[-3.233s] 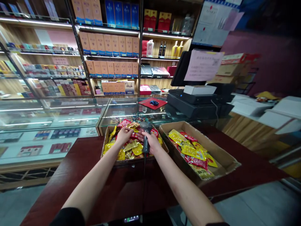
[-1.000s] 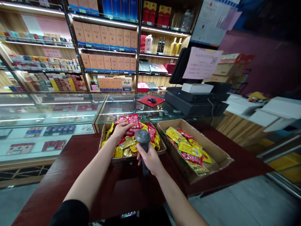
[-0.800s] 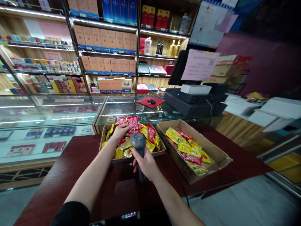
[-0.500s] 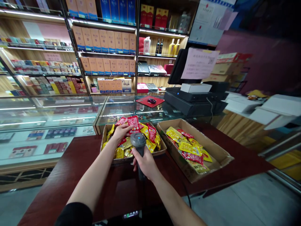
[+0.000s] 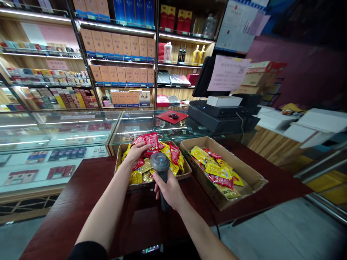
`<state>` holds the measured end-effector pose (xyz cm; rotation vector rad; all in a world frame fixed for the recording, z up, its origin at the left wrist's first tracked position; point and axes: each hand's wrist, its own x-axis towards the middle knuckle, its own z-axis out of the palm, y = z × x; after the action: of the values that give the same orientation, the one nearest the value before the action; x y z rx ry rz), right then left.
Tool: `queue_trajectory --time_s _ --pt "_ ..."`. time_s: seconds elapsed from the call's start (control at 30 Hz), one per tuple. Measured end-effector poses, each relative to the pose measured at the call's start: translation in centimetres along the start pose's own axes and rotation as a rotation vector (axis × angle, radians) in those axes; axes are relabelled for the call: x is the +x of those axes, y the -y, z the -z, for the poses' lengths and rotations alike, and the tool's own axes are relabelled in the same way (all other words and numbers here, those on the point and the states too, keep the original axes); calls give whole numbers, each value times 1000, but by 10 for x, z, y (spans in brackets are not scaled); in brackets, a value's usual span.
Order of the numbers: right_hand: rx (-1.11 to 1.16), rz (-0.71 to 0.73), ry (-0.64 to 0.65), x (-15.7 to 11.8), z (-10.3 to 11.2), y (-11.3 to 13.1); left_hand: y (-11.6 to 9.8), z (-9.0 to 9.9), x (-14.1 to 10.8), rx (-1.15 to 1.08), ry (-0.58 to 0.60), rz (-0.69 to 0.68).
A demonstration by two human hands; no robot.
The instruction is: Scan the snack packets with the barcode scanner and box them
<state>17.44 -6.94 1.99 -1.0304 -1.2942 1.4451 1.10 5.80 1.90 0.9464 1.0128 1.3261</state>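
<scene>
My left hand [image 5: 137, 151] is closed on a red snack packet [image 5: 151, 141], held up over the left cardboard box [image 5: 187, 174]. That box is full of red and yellow packets. Wrapped round the handle of a dark grey barcode scanner [image 5: 160, 162], my right hand [image 5: 170, 191] holds it upright at the box's near edge, its head toward the packets. To the right stands a second cardboard box [image 5: 252, 182], partly filled with yellow packets [image 5: 218, 169] and red ones. Some of my left fingers are hidden behind the packet.
Both boxes stand on a dark red table [image 5: 89, 191]. Behind it runs a glass display counter [image 5: 78, 139] with a mouse [image 5: 173, 116] on a red mat and a monitor [image 5: 202, 77]. Stocked shelves line the back wall. A black cable [image 5: 217, 229] hangs over the table's near edge.
Almost nothing differs. The view has shifted slightly, and my left hand with the red packet has tilted a little; the scanner stays in my right hand.
</scene>
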Motion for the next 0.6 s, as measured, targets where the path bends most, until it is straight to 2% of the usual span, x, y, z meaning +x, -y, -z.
queue_trajectory --time_s 0.23,0.43,0.6 --pt "-22 -21 4 -1 2 1 -7 4 -5 -130 113 47" --pt "13 -41 -1 -9 6 2 -3 9 -3 -219 149 248" --pt "54 -71 -28 -12 9 -1 0 7 -1 -126 166 374"
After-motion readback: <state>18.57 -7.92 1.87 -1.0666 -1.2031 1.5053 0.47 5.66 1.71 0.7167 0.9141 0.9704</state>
